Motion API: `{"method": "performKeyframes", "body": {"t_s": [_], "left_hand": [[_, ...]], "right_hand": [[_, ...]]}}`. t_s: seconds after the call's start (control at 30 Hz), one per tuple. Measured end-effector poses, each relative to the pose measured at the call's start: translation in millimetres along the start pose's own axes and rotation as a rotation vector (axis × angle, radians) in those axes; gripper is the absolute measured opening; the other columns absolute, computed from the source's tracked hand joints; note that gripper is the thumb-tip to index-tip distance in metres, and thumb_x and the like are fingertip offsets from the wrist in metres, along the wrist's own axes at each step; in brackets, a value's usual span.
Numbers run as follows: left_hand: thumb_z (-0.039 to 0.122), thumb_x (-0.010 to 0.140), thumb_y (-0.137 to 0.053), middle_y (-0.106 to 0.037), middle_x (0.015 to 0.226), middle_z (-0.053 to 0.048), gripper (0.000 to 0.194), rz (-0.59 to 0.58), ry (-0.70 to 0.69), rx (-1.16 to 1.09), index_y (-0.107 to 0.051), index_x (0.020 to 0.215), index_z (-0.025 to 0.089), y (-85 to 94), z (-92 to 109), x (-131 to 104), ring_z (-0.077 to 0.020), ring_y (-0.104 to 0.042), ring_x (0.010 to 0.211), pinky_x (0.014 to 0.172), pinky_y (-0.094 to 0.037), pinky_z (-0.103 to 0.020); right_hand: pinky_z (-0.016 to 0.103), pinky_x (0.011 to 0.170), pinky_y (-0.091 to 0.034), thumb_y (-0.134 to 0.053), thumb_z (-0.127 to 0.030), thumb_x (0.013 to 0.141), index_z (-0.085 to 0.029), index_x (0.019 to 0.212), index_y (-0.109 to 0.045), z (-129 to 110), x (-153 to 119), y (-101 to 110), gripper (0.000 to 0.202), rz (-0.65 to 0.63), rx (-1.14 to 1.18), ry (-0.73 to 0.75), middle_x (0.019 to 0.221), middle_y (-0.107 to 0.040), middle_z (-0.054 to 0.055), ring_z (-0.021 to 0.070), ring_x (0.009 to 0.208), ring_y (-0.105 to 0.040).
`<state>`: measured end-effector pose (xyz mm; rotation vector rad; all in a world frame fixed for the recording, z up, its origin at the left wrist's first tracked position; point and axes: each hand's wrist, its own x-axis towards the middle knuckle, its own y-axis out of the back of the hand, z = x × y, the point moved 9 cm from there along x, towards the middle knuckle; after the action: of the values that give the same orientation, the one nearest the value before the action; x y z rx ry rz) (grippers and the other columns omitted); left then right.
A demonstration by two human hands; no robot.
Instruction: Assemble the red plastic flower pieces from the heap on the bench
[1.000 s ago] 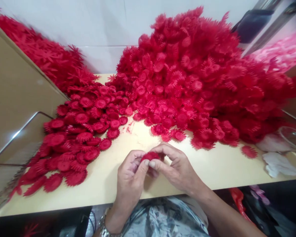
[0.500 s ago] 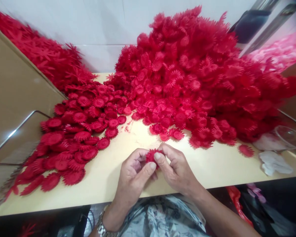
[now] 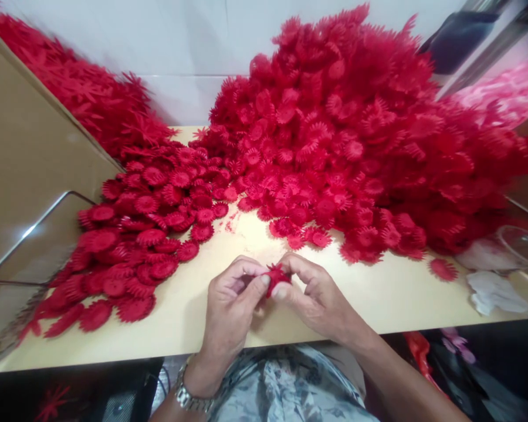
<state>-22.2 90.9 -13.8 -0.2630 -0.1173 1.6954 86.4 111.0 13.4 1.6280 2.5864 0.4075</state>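
Observation:
Between my two hands, a small red artificial flower piece with a fringed edge is pinched above the table's front part. My left hand is closed on its left side, thumb on top. From the right, my right hand grips the same flower piece with thumb and fingertips. The fingers cover much of it. A low pile of round red flower pieces lies on the left, and a tall heap of similar fringed red pieces rises behind my hands.
A cardboard box with a metal wire stand borders the left. Longer-petalled red pieces lie behind it. One loose flower piece, a crumpled white tissue and a clear plastic cup sit at the right. A pale wall stands behind.
The flower piece has turned between my fingers, its petals now bunched and pointing up. My left thumb has moved up onto it; my right thumb has slid lower. The view has shifted slightly.

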Motion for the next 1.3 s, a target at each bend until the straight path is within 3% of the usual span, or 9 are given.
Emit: {"method": "performKeyframes", "body": {"t_s": [0.2, 0.4, 0.63, 0.8, 0.9, 1.03, 1.1, 1.23, 1.3], "left_hand": [[0.025, 0.072, -0.065, -0.050, 0.056, 0.004, 0.017, 0.079, 0.127, -0.243, -0.058, 0.060, 0.016, 0.7, -9, 1, -0.0069, -0.044, 0.045, 0.041, -0.034, -0.018], [0.024, 0.073, -0.065, -0.050, 0.054, 0.004, 0.018, 0.129, 0.151, -0.344, -0.056, 0.060, 0.015, -2.0, -12, 1, -0.0060, -0.043, 0.045, 0.042, -0.035, -0.016], [0.022, 0.070, -0.066, -0.050, 0.051, 0.005, 0.022, 0.331, 0.004, -0.385, -0.049, 0.058, 0.017, 39.5, 7, 9, -0.0080, -0.047, 0.041, 0.040, -0.035, -0.018], [0.016, 0.070, -0.064, -0.061, 0.063, 0.000, 0.017, 0.172, 0.107, -0.303, -0.051, 0.060, 0.015, 23.3, 5, 11, -0.0123, -0.059, 0.054, 0.054, -0.047, -0.025], [0.007, 0.066, -0.062, -0.063, 0.069, 0.001, 0.015, 0.129, 0.144, -0.296, -0.050, 0.063, 0.017, 15.1, -1, 7, -0.0127, -0.059, 0.054, 0.054, -0.046, -0.026], [0.004, 0.069, -0.051, -0.055, 0.059, 0.004, 0.017, 0.110, 0.100, -0.190, -0.059, 0.073, 0.018, 15.6, -1, 3, -0.0084, -0.049, 0.051, 0.050, -0.038, -0.020], [0.007, 0.072, -0.050, -0.054, 0.061, 0.003, 0.018, 0.059, 0.077, -0.092, -0.064, 0.076, 0.017, 12.5, 1, 3, -0.0073, -0.046, 0.055, 0.053, -0.036, -0.018], [0.022, 0.078, -0.059, -0.056, 0.071, 0.002, 0.006, -0.191, 0.084, 0.049, -0.064, 0.081, 0.018, -9.6, -1, 1, -0.0088, -0.048, 0.065, 0.059, -0.037, -0.019], [0.024, 0.079, -0.060, -0.053, 0.067, 0.002, 0.009, -0.224, 0.022, 0.096, -0.062, 0.073, 0.017, -12.7, 2, 1, -0.0085, -0.047, 0.063, 0.058, -0.036, -0.019]], "right_hand": [[0.024, 0.062, -0.042, -0.051, -0.035, 0.086, -0.017, 0.072, -0.052, 7, -3, 3, 0.023, 0.014, 0.129, -0.021, 0.069, -0.054, 0.000, 0.0117, 0.065, -0.051], [0.023, 0.052, -0.034, -0.041, -0.035, 0.089, -0.018, 0.064, -0.044, 11, -3, 0, 0.030, 0.047, 0.022, -0.055, 0.060, -0.041, -0.002, 0.0095, 0.056, -0.040], [0.022, 0.045, -0.023, -0.044, -0.042, 0.087, -0.019, 0.053, -0.030, 15, -4, 27, 0.043, 0.175, 0.018, -0.066, 0.052, -0.028, -0.005, 0.0074, 0.048, -0.028], [0.022, 0.055, -0.034, -0.058, -0.037, 0.081, -0.018, 0.067, -0.049, 21, -2, 20, 0.025, 0.083, 0.111, -0.095, 0.062, -0.046, -0.003, 0.0098, 0.058, -0.042], [0.023, 0.059, -0.036, -0.061, -0.034, 0.079, -0.018, 0.067, -0.049, 20, -1, 16, 0.023, 0.089, 0.164, -0.078, 0.063, -0.050, -0.003, 0.0101, 0.061, -0.046], [0.022, 0.053, -0.032, -0.063, -0.036, 0.077, -0.018, 0.059, -0.044, 21, 0, 14, 0.032, 0.116, 0.179, -0.077, 0.057, -0.046, -0.004, 0.0086, 0.055, -0.042], [0.021, 0.050, -0.030, -0.064, -0.038, 0.075, -0.018, 0.056, -0.042, 22, 1, 10, 0.036, 0.109, 0.203, -0.091, 0.054, -0.044, -0.004, 0.0082, 0.053, -0.040], [0.021, 0.049, -0.032, -0.063, -0.041, 0.075, -0.018, 0.054, -0.041, 21, 3, 1, 0.039, 0.049, 0.286, -0.104, 0.053, -0.044, -0.004, 0.0078, 0.051, -0.039], [0.021, 0.049, -0.033, -0.061, -0.043, 0.077, -0.017, 0.057, -0.044, 20, 3, -7, 0.037, -0.034, 0.342, -0.123, 0.055, -0.045, -0.003, 0.0078, 0.051, -0.041]]}}
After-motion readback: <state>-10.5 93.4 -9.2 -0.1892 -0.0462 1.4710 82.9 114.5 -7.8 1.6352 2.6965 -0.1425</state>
